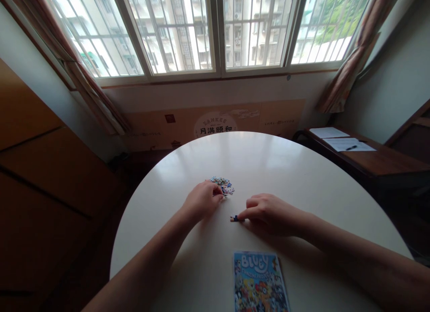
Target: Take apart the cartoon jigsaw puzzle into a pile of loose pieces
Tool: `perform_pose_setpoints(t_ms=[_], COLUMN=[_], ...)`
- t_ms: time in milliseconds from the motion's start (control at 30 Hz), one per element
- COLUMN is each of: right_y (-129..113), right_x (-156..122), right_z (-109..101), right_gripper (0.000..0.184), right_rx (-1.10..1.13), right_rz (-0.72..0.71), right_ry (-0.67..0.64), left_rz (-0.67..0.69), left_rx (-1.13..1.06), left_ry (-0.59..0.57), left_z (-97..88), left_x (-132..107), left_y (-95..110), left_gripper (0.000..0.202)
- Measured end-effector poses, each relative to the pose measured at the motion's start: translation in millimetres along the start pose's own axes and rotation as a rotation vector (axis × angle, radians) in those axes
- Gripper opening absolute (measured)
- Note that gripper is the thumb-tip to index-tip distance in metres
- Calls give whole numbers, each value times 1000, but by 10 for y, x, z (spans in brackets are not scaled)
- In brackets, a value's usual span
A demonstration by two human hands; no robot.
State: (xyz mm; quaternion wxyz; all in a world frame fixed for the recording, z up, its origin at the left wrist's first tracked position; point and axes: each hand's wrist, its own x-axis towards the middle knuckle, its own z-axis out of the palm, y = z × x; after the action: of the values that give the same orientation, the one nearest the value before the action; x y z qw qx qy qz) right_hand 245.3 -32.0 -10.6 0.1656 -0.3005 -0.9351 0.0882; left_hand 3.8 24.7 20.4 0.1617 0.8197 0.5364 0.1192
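Small jigsaw puzzle pieces (221, 183) lie heaped on the white table. At the near left edge of that heap is my left hand (204, 199), its fingers curled and closed toward the thumb; whatever may be between the fingertips is too small to make out. To the right and nearer me, a short strip of dark blue and tan puzzle pieces (234, 218) lies flat on the table. My right hand (268, 211) has its index fingertip on the right end of this strip, with the other fingers curled in and the thumb hidden.
A picture card (260, 283) reading "Bluey" lies at the near side of the round white table (161, 204). Beyond the table are a printed box panel (148, 119) and barred windows. On the right, papers (347, 144) and a pen rest on a dark wooden desk (386, 162).
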Motion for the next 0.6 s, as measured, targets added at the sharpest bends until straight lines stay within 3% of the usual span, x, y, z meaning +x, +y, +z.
perform_pose_setpoints(t_ms=[200,300,467,600], right_y=[-17,-26,-28,-9], right_x=[8,11,14,8], right_z=[-22,-35,-48,-30], right_gripper=[36,37,39,37], right_rx=[5,10,-8,-33], right_rz=[10,14,5,-4], right_ry=[-12,-16,-19,-3], left_rz=[-50,2,261,314], left_rx=[94,61,-11,41], left_ry=[162,194,-30,-130], left_z=[-23,-64,-84,-82], left_x=[6,-27,-148,-234], left_y=[-32,-7,103,193], left_gripper=[16,17,12,22])
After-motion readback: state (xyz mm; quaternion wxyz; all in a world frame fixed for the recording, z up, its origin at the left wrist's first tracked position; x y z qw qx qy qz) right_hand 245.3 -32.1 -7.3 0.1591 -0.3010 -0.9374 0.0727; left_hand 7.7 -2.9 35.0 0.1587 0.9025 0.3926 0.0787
